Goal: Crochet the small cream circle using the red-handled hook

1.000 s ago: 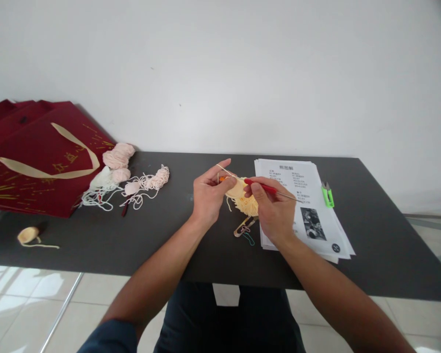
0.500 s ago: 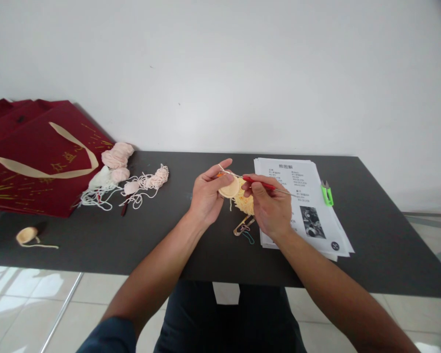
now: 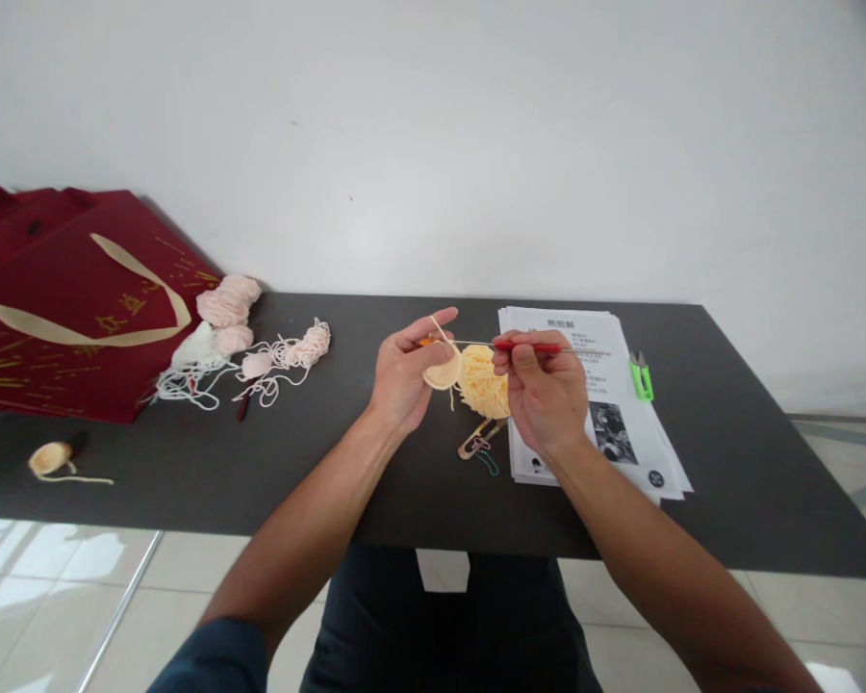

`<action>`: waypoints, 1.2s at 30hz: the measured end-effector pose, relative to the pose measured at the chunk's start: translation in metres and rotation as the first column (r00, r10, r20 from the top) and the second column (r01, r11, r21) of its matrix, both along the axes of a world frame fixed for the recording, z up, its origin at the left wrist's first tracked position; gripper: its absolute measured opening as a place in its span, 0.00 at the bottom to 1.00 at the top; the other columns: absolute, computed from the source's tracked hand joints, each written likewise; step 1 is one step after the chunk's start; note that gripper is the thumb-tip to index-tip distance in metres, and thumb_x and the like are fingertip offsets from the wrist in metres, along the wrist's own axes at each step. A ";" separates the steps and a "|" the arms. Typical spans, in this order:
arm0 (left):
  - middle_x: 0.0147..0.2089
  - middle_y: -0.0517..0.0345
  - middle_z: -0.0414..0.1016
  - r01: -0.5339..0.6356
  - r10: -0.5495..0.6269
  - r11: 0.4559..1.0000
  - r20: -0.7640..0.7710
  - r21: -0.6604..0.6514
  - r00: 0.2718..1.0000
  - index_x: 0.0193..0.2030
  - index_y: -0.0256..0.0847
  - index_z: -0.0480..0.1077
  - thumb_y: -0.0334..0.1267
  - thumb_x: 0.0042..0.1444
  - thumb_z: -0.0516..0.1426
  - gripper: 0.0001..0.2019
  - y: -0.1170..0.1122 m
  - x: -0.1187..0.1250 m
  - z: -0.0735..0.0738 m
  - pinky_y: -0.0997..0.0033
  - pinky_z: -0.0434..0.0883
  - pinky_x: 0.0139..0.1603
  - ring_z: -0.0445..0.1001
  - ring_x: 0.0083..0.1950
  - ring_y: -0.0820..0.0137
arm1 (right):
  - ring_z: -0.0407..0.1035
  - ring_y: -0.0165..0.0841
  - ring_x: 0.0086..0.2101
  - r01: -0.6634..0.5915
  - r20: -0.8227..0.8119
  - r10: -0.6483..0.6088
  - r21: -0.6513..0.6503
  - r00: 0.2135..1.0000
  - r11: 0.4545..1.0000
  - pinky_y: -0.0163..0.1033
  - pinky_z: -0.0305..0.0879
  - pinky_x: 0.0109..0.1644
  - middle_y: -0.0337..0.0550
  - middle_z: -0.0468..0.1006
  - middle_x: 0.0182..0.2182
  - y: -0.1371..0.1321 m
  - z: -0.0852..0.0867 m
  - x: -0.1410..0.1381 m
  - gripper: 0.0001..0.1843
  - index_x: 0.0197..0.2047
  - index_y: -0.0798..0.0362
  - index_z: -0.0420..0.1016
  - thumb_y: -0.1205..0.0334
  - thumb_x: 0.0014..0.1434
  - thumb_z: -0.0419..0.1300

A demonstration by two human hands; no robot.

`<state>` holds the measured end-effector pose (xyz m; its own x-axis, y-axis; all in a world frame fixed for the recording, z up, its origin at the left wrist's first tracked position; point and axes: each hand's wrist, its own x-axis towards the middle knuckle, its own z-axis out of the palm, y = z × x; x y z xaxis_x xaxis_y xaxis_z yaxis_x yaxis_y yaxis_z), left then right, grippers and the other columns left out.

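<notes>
My left hand (image 3: 402, 373) pinches a small round pale-yellow crochet piece (image 3: 443, 373), with a strand of yarn running over its raised index finger. A bit of orange shows by those fingers; I cannot make out what it is. In my right hand (image 3: 548, 390) is a crochet hook (image 3: 526, 346) with a red grip, held level, its metal tip pointing left toward the piece. Behind and between the hands lies a yellow yarn ball (image 3: 482, 381), partly covered by my right hand. Just below it are a metal clip (image 3: 474, 441) and a teal stitch marker (image 3: 488, 464).
Printed sheets (image 3: 624, 414) lie under and beside my right hand, with green thread snips (image 3: 641, 376) on their right edge. Pink yarn (image 3: 229, 300) and tangled white yarn (image 3: 198, 366) rest by red gift bags (image 3: 58, 298). A small crocheted cup (image 3: 50, 459) sits at the table's left front.
My right hand has moved right with the hook, which now lies more level and farther from the crochet piece. More of the yellow yarn ball shows. The left hand has barely shifted.
</notes>
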<state>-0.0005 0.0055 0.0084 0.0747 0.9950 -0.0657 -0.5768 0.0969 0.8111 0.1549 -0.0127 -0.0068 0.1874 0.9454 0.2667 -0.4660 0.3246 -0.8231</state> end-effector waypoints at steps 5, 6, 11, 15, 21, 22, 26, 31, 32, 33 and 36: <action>0.28 0.62 0.74 0.060 -0.060 0.998 -0.036 0.002 0.998 0.46 0.37 0.83 0.29 0.39 0.66 0.23 0.002 -0.006 0.002 0.74 0.62 0.29 0.66 0.26 0.79 | 0.75 0.27 0.28 0.012 0.045 -0.014 0.049 0.999 0.999 0.35 0.73 0.32 0.38 0.85 0.35 0.000 0.002 0.002 0.08 0.35 0.48 0.81 0.58 0.56 0.75; 0.28 0.62 0.74 0.076 -0.076 0.997 -0.043 -0.001 0.996 0.46 0.37 0.83 0.29 0.38 0.65 0.23 0.002 -0.007 0.003 0.74 0.62 0.29 0.66 0.26 0.78 | 0.75 0.27 0.28 0.010 0.049 -0.013 0.054 0.999 0.998 0.35 0.72 0.32 0.39 0.85 0.35 0.000 0.002 0.002 0.08 0.35 0.48 0.81 0.58 0.56 0.75; 0.25 0.61 0.73 0.148 -0.148 0.989 -0.051 -0.019 0.988 0.42 0.36 0.84 0.29 0.37 0.63 0.21 0.004 -0.012 0.004 0.73 0.62 0.27 0.65 0.24 0.77 | 0.73 0.27 0.28 -0.027 0.053 0.023 0.071 0.998 0.997 0.34 0.69 0.30 0.39 0.85 0.33 -0.001 0.004 0.003 0.08 0.35 0.48 0.80 0.58 0.57 0.74; 0.23 0.59 0.72 0.202 -0.202 0.979 -0.003 -0.006 0.979 0.38 0.35 0.84 0.29 0.35 0.61 0.20 0.006 -0.013 0.004 0.73 0.61 0.26 0.65 0.23 0.76 | 0.72 0.26 0.27 -0.077 0.028 0.076 0.045 0.997 0.996 0.33 0.67 0.30 0.39 0.84 0.32 -0.002 0.007 0.004 0.09 0.34 0.48 0.80 0.56 0.56 0.75; 0.26 0.58 0.77 0.197 -0.198 0.980 0.010 0.028 0.980 0.33 0.38 0.84 0.29 0.37 0.67 0.12 0.005 -0.013 0.002 0.73 0.66 0.28 0.69 0.24 0.76 | 0.72 0.21 0.28 -0.209 -0.155 0.185 -0.158 0.971 0.965 0.25 0.71 0.31 0.35 0.83 0.32 -0.001 0.007 0.007 0.12 0.33 0.48 0.80 0.56 0.52 0.77; 0.28 0.58 0.79 0.183 -0.182 0.982 -0.026 0.047 0.983 0.33 0.39 0.84 0.30 0.38 0.69 0.11 0.004 -0.013 0.001 0.73 0.68 0.29 0.71 0.25 0.75 | 0.73 0.20 0.29 -0.234 -0.199 0.195 -0.194 0.960 0.953 0.23 0.72 0.32 0.35 0.84 0.33 -0.001 0.006 0.007 0.12 0.32 0.49 0.80 0.56 0.52 0.78; 0.36 0.55 0.83 0.100 -0.068 0.985 -0.218 0.141 0.974 0.35 0.41 0.85 0.35 0.44 0.73 0.09 0.002 -0.008 -0.005 0.71 0.71 0.35 0.75 0.31 0.73 | 0.77 0.19 0.32 -0.275 -0.306 0.185 -0.282 0.934 0.919 0.19 0.76 0.40 0.36 0.86 0.36 -0.003 0.004 0.001 0.13 0.34 0.51 0.82 0.55 0.51 0.78; 0.33 0.60 0.81 -0.023 0.064 0.991 -0.324 0.129 0.944 0.51 0.42 0.83 0.34 0.47 0.70 0.21 0.000 0.000 -0.009 0.74 0.69 0.33 0.73 0.29 0.76 | 0.80 0.21 0.36 -0.205 -0.252 0.127 -0.313 0.959 0.927 0.23 0.79 0.46 0.37 0.87 0.39 -0.010 0.003 -0.011 0.10 0.38 0.50 0.82 0.56 0.56 0.75; 0.32 0.61 0.80 -0.033 0.071 0.992 -0.323 0.122 0.944 0.55 0.42 0.81 0.33 0.47 0.70 0.25 0.000 0.001 -0.009 0.74 0.68 0.33 0.72 0.29 0.76 | 0.80 0.22 0.36 -0.185 -0.230 0.115 -0.310 0.966 0.932 0.23 0.79 0.46 0.38 0.87 0.38 -0.012 0.003 -0.013 0.10 0.39 0.50 0.83 0.56 0.57 0.74; 0.32 0.62 0.80 -0.038 0.074 0.992 -0.322 0.118 0.944 0.58 0.41 0.79 0.33 0.47 0.70 0.28 -0.001 0.002 -0.008 0.74 0.69 0.33 0.72 0.29 0.76 | 0.80 0.22 0.35 -0.166 -0.210 0.103 -0.308 0.972 0.937 0.24 0.79 0.46 0.37 0.87 0.38 -0.013 0.003 -0.014 0.09 0.39 0.50 0.83 0.56 0.57 0.74; 0.32 0.62 0.79 -0.041 0.077 0.992 -0.326 0.116 0.942 0.59 0.40 0.78 0.34 0.47 0.70 0.29 -0.003 0.004 -0.008 0.74 0.69 0.34 0.72 0.29 0.77 | 0.80 0.22 0.34 -0.126 -0.171 0.075 -0.309 0.982 0.943 0.26 0.80 0.46 0.36 0.87 0.37 -0.013 0.002 -0.016 0.09 0.39 0.49 0.82 0.55 0.57 0.74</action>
